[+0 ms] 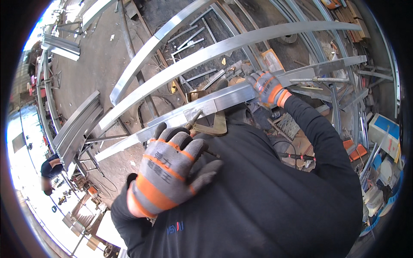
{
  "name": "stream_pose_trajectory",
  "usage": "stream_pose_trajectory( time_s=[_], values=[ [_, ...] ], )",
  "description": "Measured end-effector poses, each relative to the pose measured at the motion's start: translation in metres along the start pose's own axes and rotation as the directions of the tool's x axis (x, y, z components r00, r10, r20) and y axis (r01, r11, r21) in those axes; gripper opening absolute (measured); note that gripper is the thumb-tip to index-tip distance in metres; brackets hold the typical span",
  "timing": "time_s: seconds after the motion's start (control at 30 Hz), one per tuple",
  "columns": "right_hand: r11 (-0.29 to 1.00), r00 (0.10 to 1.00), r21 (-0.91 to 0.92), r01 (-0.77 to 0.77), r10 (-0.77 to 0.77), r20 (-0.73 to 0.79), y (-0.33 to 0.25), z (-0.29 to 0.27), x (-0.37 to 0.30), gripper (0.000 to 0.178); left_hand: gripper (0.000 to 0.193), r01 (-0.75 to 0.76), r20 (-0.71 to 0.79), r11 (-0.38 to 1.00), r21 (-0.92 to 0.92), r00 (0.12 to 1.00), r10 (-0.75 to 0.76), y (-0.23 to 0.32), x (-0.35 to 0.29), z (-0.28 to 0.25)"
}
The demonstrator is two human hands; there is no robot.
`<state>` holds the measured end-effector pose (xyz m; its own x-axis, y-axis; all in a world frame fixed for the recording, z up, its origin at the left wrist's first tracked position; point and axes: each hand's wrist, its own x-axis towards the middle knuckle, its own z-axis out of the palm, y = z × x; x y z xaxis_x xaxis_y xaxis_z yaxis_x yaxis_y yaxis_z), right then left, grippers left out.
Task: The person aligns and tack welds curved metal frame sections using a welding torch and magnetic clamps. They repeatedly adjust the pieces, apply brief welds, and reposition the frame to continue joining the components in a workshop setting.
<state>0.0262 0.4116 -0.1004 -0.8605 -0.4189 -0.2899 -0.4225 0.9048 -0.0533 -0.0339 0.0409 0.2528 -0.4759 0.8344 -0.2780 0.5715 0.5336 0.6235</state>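
Note:
A long silver metal bar (234, 95) runs slantwise across the view, from lower left to upper right. My right hand (266, 89), in a grey and orange glove, has its fingers wrapped over the bar's upper edge. To its left, a brass-coloured C-clamp (217, 125) sits on the bar, its threaded screw pointing toward me. My left hand (170, 172), in a matching glove, is beside that screw with fingers stretched and thumb apart. It partly hides the clamp's screw end, and whether it touches the clamp I cannot tell. Another screw clamp (320, 80) lies along the bar right of my right hand.
Beyond the bar, a curved silver tube (223, 47) arches across. Stacked curved profiles (79, 122) stand at left, near another person's dark sleeve (50, 167). Metal offcuts (189, 41) lie on the floor. A blue and white box (386, 135) and orange pieces (355, 150) are at right.

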Motion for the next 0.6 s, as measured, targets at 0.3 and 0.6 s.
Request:
stream_pose_trajectory(
  time_s=[0.3,0.6],
  values=[
    [0.999,0.998,-0.044,0.024,-0.026,-0.062,-0.002,-0.002,-0.001,0.094,0.029,0.12,-0.384,0.964,0.236,0.923,-0.02,0.005,0.01,0.053],
    [0.999,0.999,-0.048,0.023,-0.022,0.033,-0.004,-0.014,-0.002,0.092,0.085,0.235,-0.393,0.914,0.33,0.915,-0.093,0.007,-0.011,0.052]
  ],
)
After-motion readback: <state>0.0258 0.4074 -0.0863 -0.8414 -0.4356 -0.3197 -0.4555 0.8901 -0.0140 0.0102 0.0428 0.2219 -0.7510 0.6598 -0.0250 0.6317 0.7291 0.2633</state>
